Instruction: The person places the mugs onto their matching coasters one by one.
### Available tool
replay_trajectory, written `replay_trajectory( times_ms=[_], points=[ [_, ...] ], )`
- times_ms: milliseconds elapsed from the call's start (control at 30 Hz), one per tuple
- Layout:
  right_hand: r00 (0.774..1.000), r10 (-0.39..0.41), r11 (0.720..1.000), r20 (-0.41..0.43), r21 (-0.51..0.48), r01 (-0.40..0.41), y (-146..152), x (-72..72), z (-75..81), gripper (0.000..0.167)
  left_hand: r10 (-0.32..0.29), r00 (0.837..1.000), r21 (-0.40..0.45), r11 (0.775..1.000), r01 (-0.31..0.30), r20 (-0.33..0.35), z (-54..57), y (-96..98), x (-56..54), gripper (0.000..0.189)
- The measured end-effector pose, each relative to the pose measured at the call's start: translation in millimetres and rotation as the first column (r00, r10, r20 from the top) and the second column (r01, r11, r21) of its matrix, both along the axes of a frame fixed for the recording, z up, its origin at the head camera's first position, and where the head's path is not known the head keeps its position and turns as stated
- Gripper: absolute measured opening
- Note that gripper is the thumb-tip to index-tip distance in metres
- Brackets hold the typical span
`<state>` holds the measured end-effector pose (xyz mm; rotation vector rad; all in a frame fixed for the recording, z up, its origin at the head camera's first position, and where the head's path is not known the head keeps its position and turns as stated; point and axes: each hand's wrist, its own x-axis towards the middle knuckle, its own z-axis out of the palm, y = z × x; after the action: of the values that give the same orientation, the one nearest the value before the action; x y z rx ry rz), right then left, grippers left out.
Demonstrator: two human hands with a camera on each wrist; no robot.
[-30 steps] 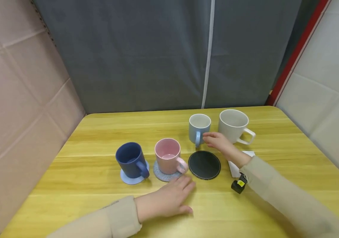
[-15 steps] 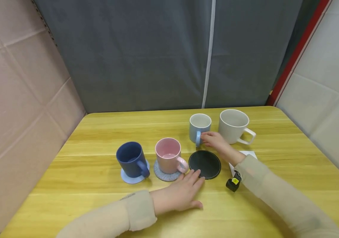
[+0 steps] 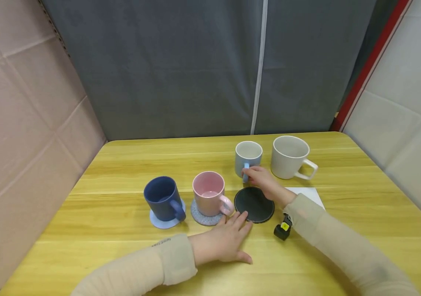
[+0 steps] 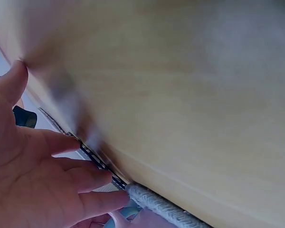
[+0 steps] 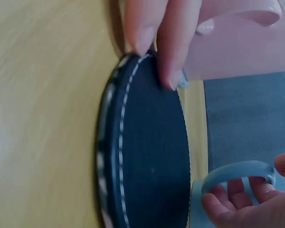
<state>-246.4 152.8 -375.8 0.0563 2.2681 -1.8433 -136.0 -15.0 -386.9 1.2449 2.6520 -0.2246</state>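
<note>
Presently, the right hand (image 3: pixel 265 181) grips the light-blue mug (image 3: pixel 240 165) by its handle (image 5: pixel 235 170); mug upright, at the black coaster's (image 3: pixel 256 202) twelve o'clock. The left hand (image 3: pixel 225 243), fingers spread, touches the coaster's rim at seven o'clock. Pink mug (image 3: pixel 205 202) noted towards ten.

1. From here I see my left hand (image 3: pixel 223 246) palm down, its fingers (image 4: pixel 88 178) straight and spread, the thumb well apart.
2. My right hand (image 3: pixel 265 181) is ahead of it and rightward, fingers (image 5: pixel 237 190) curled.
3. Sleeved, my left forearm (image 3: pixel 132 267) and right forearm (image 3: pixel 336 238) slant outward behind their hands.
</note>
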Motion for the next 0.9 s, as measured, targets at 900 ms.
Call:
replay_trajectory(
  times_ms=[900],
  points=[
    [0.971,-0.232,0.921,0.05,-0.309,0.236,-6.4,-6.2,-10.4,0.033,0.03,0.998,-0.046,0.998,-0.032,-0.049,-0.8,4.9,1.6,0.094]
  ],
)
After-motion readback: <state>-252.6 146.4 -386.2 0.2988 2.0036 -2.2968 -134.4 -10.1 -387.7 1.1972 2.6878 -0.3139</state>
